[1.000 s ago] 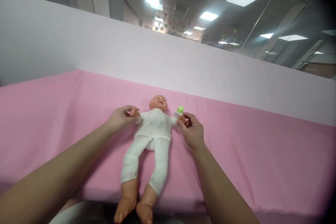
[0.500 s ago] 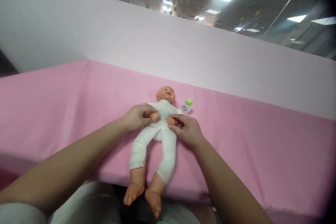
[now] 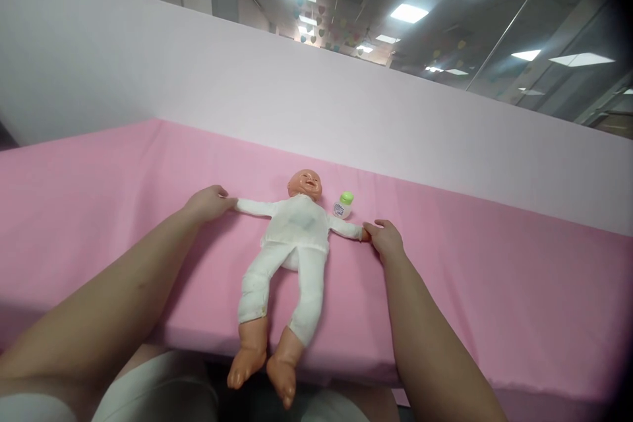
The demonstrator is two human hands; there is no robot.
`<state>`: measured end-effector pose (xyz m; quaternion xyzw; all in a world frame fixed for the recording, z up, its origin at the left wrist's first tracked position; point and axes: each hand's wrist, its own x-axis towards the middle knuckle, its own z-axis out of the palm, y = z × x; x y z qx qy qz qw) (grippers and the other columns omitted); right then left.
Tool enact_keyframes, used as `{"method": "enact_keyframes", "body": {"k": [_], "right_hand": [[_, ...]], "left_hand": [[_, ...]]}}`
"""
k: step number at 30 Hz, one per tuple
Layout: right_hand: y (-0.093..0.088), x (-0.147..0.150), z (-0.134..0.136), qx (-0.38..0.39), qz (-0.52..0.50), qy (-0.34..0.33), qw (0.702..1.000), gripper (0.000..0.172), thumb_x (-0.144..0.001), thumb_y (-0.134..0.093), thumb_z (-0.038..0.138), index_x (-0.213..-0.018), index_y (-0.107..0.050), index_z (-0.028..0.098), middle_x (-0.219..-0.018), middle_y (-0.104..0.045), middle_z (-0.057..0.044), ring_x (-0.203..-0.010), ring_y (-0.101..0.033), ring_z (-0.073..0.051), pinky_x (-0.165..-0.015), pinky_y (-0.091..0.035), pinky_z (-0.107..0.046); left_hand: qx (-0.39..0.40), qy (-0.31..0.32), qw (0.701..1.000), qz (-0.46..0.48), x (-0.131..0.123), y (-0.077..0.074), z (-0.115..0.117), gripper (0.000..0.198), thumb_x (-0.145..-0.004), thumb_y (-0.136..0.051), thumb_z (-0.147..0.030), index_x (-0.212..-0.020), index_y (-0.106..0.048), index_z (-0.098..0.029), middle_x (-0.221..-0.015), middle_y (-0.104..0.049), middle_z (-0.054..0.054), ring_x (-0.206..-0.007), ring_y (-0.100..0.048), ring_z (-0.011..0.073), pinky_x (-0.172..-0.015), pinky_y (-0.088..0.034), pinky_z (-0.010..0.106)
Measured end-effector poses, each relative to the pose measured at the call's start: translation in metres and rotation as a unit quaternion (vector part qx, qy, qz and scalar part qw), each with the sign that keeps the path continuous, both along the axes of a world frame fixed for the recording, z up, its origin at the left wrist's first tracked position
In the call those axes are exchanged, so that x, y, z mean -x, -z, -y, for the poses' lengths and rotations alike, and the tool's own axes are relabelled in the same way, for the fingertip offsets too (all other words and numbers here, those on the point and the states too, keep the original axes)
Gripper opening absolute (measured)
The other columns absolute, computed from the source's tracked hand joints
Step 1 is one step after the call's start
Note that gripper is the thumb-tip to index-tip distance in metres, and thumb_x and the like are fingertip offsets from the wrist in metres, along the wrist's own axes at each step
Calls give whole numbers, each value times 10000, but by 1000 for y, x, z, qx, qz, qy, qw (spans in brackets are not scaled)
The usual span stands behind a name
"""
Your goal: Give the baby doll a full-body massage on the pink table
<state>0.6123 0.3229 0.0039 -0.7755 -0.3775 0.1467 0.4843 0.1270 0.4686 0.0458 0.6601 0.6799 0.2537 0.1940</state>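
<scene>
A baby doll [image 3: 291, 237] in a white suit lies on its back on the pink sheet [image 3: 494, 290], its feet hanging over the near edge. Both doll arms are stretched out sideways. My left hand [image 3: 208, 202] is closed round the hand of the doll's arm on the left. My right hand [image 3: 386, 239] is closed round the hand of the doll's arm on the right. A small bottle with a green cap [image 3: 343, 204] stands beside the doll's head, just beyond the arm I hold with my right hand.
A pale partition wall [image 3: 316, 99] rises behind the pink surface. My lap in light clothing [image 3: 163, 389] shows below the near edge. Glass walls and ceiling lights are beyond the partition.
The doll's arms, folded over its chest half a second ago, are now pulled out wide to both sides, with my hands still on the doll's hands.
</scene>
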Motion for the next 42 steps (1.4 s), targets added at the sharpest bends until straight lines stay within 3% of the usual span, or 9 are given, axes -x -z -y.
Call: {"method": "enact_keyframes", "body": {"k": [4,7,11,14,18,24,32,37,42], "right_hand": [[-2,0,3,17,-57,-19,998,518,-648,-797,516,-1038,-693,191,-911,-697,-110,-739,-612,-226,-606,-474,-321],[-5,10,1,-5,-111,-67,992,491,-726,-735,536,-1071,-671,193,-728,-648,-43,-568,-531,-165,-502,-415,-282],[-14,42,0,-122,-198,-132,964,496,-738,-757,524,-1088,-631,195,-764,-640,-4,-563,-506,-117,-526,-433,-253],[-24,77,5,-206,-220,-212,930,498,-706,-820,474,-1081,-646,197,-862,-673,-16,-626,-553,-125,-598,-480,-274],[-37,117,22,-168,-72,-283,942,370,-750,-804,371,-1076,-703,229,-839,-665,-1,-630,-529,-123,-625,-472,-281],[-53,127,39,-91,100,-455,880,314,-774,-785,246,-1085,-759,280,-1040,-699,-20,-853,-612,-170,-756,-490,-303],[-41,116,29,-80,19,-386,919,392,-759,-793,296,-1143,-725,254,-985,-688,-22,-771,-585,-157,-716,-482,-300],[-27,82,12,-166,-159,-271,935,469,-765,-782,442,-1150,-659,204,-932,-661,-20,-670,-554,-136,-624,-476,-279],[-11,40,-5,-187,-237,-117,946,514,-775,-719,480,-1194,-585,213,-772,-609,22,-553,-489,-108,-523,-427,-241]], "left_hand": [[-15,10,1000,-17,-1,-1,3,518,-669,-738,-608,-1015,-689,-226,-1116,-711,106,-923,-660,324,-641,-445,323],[-21,20,992,121,-12,-2,12,619,-618,-814,-539,-1116,-675,-199,-1010,-715,99,-778,-656,256,-613,-452,298],[-5,83,933,350,-35,-3,27,696,-603,-872,-434,-1190,-627,-150,-790,-652,44,-575,-560,150,-529,-435,268],[-83,136,892,424,-59,-7,46,669,-644,-873,-408,-1222,-614,-193,-982,-682,72,-699,-631,164,-600,-514,279],[-118,258,901,330,-85,-10,76,501,-736,-812,-409,-1173,-698,-193,-970,-713,72,-780,-661,198,-682,-543,302],[-99,441,882,136,-94,-11,95,457,-781,-747,-358,-1227,-719,-261,-1181,-702,38,-875,-642,186,-774,-535,281],[-107,378,913,106,-90,-12,86,680,-671,-848,-409,-1310,-661,-271,-1107,-699,30,-859,-648,201,-735,-532,277],[-114,225,944,214,-71,-14,66,529,-757,-768,-478,-1215,-685,-227,-1041,-716,33,-898,-679,215,-775,-550,290],[-48,50,975,210,-32,-12,28,462,-756,-719,-551,-1020,-707,-173,-783,-697,52,-698,-653,221,-581,-508,294]]}}
